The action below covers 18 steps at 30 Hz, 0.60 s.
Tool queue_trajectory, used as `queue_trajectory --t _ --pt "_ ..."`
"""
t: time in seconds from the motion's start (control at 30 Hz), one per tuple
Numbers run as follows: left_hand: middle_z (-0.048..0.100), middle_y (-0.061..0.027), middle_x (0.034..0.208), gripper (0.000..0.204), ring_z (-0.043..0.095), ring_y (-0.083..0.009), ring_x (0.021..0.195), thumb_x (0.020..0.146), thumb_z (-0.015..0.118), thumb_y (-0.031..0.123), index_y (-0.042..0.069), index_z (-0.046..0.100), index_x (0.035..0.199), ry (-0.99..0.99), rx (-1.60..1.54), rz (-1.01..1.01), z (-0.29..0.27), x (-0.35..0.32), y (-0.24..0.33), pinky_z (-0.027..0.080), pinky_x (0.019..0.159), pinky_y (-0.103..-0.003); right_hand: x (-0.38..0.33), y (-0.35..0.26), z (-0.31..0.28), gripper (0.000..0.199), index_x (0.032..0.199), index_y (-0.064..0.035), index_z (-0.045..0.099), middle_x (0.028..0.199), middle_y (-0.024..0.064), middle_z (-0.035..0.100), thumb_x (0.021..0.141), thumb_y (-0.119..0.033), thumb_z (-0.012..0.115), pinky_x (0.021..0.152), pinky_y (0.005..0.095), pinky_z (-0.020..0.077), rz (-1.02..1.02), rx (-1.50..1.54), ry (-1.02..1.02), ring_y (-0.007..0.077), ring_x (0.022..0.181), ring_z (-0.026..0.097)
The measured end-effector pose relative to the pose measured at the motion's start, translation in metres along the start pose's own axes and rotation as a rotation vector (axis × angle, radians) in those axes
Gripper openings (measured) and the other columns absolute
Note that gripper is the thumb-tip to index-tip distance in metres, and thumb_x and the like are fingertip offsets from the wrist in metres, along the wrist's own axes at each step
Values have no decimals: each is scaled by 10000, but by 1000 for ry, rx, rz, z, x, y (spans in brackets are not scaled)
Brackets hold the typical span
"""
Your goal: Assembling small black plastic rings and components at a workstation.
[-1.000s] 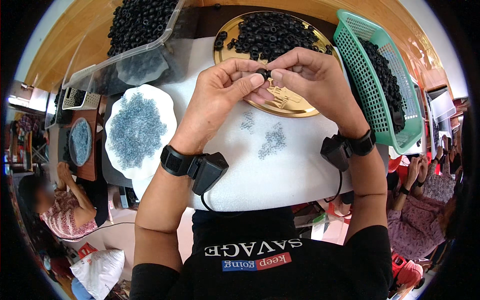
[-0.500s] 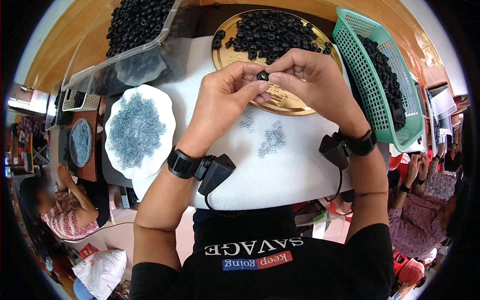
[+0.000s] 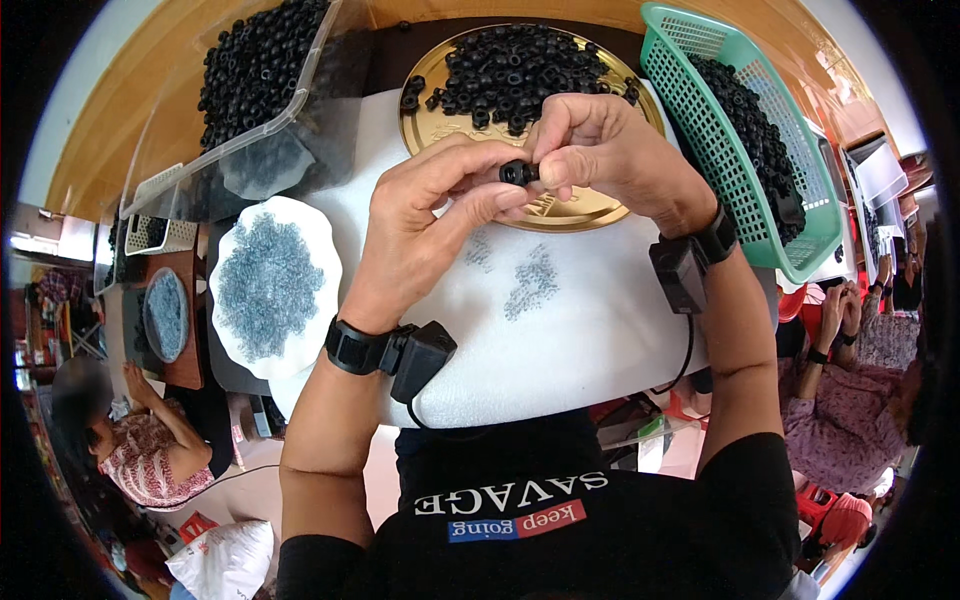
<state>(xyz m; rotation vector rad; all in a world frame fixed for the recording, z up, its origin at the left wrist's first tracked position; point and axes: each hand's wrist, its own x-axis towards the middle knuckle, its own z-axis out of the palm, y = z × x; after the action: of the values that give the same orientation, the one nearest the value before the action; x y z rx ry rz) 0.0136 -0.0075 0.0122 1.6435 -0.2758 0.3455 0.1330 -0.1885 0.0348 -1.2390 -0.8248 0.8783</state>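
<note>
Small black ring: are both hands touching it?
Touching. The head view shows the small black ring pinched between fingertips of the left hand and right hand.

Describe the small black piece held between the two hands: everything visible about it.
The small black piece is a short, ring-like part, apparently rubber or plastic, matte. It is pinched between the fingertips of the left hand and the right hand, lying sideways above the gold tray. Its finer details are too small to tell.

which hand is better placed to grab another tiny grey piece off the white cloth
Probably the left hand. It lies right above the small grey pieces on the white cloth, while the right hand sits farther back over the gold tray, pinching the black ring with it.
</note>
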Motion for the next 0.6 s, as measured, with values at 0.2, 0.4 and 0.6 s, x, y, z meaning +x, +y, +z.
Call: queue_trajectory --t 0.2,0.4,0.6 --pt "609 -58 1023 256 592 -148 916 793 713 72 56 697 1048 27 136 175 -4 2 -2 496 783 -265 2 5 1 209 946 3 612 820 60 630 839 -145 715 745 292 585 10 78 -19 118 680 628" --pt "610 -76 1116 262 593 -189 995 786 709 56 60 698 1048 25 125 273 -7 5 -5 472 887 -308 1 2 6 273 999 11 610 846 60 622 852 -198 704 702 283 593 65 146 -24 135 698 655" --pt "614 -132 1184 263 601 -237 1084 815 676 41 44 674 1078 32 298 248 -8 4 -2 486 925 -336 5 2 12 247 997 4 612 820 38 608 865 -190 688 703 290 597 144 181 76 90 646 592"
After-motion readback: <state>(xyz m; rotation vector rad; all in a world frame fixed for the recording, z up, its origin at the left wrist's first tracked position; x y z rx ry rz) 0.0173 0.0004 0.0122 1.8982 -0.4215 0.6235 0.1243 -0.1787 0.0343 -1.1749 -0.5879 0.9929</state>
